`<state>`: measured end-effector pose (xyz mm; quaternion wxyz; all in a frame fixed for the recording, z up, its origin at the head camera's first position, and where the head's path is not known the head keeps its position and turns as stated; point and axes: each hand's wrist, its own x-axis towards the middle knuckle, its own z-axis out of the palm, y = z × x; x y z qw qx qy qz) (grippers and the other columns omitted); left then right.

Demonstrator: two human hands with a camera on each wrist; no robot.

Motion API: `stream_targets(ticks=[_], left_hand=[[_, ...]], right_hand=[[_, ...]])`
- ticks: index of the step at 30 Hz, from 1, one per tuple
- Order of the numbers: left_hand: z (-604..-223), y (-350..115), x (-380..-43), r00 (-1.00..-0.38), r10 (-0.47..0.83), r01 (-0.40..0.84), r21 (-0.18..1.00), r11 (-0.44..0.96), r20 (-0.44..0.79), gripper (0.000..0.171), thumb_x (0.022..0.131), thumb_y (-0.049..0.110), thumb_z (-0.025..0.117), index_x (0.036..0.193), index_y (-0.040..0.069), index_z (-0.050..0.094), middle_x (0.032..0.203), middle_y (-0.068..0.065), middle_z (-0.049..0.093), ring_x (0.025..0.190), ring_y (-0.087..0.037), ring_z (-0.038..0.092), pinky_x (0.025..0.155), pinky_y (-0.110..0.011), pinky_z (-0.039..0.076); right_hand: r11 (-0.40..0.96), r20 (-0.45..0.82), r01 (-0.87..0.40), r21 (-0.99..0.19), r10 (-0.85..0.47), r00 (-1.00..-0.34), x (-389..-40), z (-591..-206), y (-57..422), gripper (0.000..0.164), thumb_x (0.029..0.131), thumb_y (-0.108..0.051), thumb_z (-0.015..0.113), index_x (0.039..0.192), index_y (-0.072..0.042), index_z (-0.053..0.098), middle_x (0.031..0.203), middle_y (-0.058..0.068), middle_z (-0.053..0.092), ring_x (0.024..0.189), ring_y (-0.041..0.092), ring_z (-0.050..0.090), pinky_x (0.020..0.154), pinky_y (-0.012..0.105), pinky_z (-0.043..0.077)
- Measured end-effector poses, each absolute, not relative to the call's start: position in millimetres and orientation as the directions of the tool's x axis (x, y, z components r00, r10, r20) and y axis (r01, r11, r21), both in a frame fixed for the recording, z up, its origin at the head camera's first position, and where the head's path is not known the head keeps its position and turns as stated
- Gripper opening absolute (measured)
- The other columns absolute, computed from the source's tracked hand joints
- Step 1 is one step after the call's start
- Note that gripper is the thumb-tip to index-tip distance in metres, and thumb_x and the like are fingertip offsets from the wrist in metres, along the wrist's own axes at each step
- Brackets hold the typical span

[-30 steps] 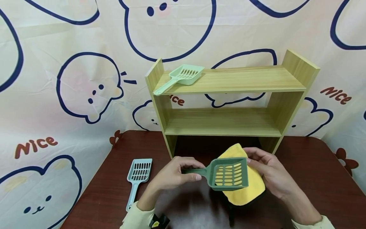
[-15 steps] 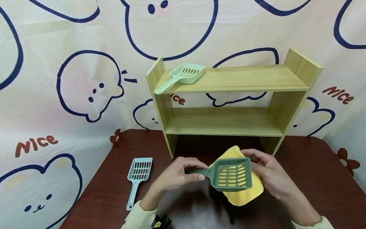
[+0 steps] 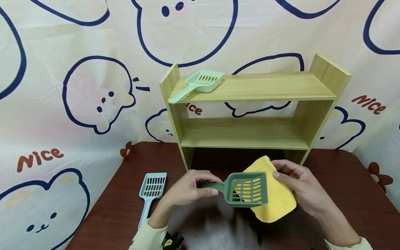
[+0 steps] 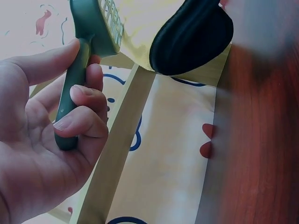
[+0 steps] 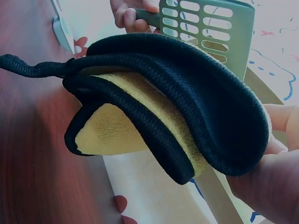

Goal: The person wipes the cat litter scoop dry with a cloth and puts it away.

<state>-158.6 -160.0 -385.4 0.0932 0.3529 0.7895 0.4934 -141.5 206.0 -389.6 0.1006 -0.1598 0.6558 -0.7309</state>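
Observation:
In the head view my left hand [image 3: 190, 189] grips the handle of a dark green litter scoop [image 3: 229, 191], its slotted head pointing right. The left wrist view shows fingers curled round the handle [image 4: 69, 112]. My right hand [image 3: 307, 191] pinches a yellow cloth [image 3: 278, 198] at its right edge, thumb on the front. The cloth lies behind the scoop head, and yellow shows through the slots. From the right wrist, the folded cloth's black edging [image 5: 229, 112] and a black cord [image 5: 32, 67] show. Both things are held up over the table.
A light blue slotted scoop [image 3: 152, 187] lies on the dark red table [image 3: 337, 180] at left. Behind stands a wooden shelf unit [image 3: 247, 130], with a pale green scoop [image 3: 204, 80] on its top board. A printed curtain [image 3: 93, 41] hangs at the back.
The scoop shifts slightly right, then back left. The cloth and right hand have moved a little to the right, so more of the cloth shows beside the scoop head.

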Motion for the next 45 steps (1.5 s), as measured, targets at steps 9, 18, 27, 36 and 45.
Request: stream_targets(ticks=[9, 18, 27, 36, 45], left_hand=[[-390, -158, -159, -0.730, 0.655, 0.453, 0.856, 0.250, 0.195, 0.022, 0.099, 0.016, 0.078, 0.120, 0.010, 0.080, 0.105, -0.006, 0.078, 0.090, -0.004, 0.062, 0.081, -0.024, 0.052], [-393, -152, -159, -0.733, 0.654, 0.424, 0.876, 0.228, 0.185, 0.022, 0.099, 0.013, 0.077, 0.120, 0.009, 0.080, 0.108, -0.008, 0.079, 0.092, -0.005, 0.063, 0.083, -0.024, 0.053], [-397, -145, -161, -0.727, 0.660, 0.412, 0.890, 0.196, 0.191, 0.021, 0.100, 0.012, 0.076, 0.121, 0.009, 0.079, 0.110, -0.009, 0.080, 0.093, -0.006, 0.065, 0.085, -0.025, 0.054], [-392, -147, -163, -0.744, 0.647, 0.388, 0.895, 0.219, 0.165, 0.022, 0.100, 0.012, 0.076, 0.121, 0.009, 0.080, 0.111, -0.009, 0.080, 0.096, -0.007, 0.066, 0.086, -0.026, 0.055], [-394, -154, -165, -0.756, 0.637, 0.395, 0.881, 0.259, 0.152, 0.021, 0.099, 0.013, 0.077, 0.120, 0.010, 0.080, 0.110, -0.007, 0.080, 0.095, -0.007, 0.066, 0.085, -0.025, 0.054]], right_hand=[[-0.120, 0.084, -0.042, -0.992, -0.366, -0.927, -141, -393, 202, 0.032, 0.111, -0.005, 0.055, 0.140, -0.014, 0.065, 0.117, 0.000, 0.070, 0.099, 0.015, 0.075, 0.076, 0.035, 0.065], [-0.088, 0.068, -0.037, -0.995, -0.385, -0.920, -142, -399, 193, 0.032, 0.110, -0.008, 0.058, 0.142, -0.009, 0.063, 0.118, 0.002, 0.069, 0.100, 0.016, 0.074, 0.078, 0.034, 0.065], [-0.105, 0.058, -0.016, -0.994, -0.415, -0.908, -145, -403, 186, 0.031, 0.110, -0.007, 0.057, 0.138, -0.016, 0.066, 0.117, 0.002, 0.072, 0.093, 0.019, 0.078, 0.075, 0.037, 0.065], [-0.074, 0.071, -0.046, -0.996, -0.390, -0.918, -145, -396, 193, 0.030, 0.111, -0.008, 0.057, 0.139, -0.011, 0.065, 0.117, 0.001, 0.070, 0.096, 0.016, 0.075, 0.075, 0.034, 0.064], [-0.087, 0.066, -0.037, -0.995, -0.358, -0.931, -145, -388, 207, 0.031, 0.111, -0.006, 0.056, 0.140, -0.012, 0.065, 0.116, 0.001, 0.070, 0.096, 0.016, 0.076, 0.074, 0.036, 0.065]])
